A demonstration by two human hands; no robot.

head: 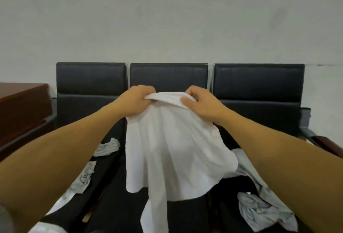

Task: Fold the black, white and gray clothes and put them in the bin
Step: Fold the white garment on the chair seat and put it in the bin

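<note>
Left hand (136, 99) and right hand (199, 103) each pinch the top edge of the thin white cotton garment (172, 149), hanging before the black padded bench (168, 79). Spread the pinches wider, then fold.

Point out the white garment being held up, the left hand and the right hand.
white garment (172, 151): head view, middle of the hanging cloth.
left hand (135, 101): head view, back of the hand.
right hand (201, 103): head view, back of the hand.
</note>
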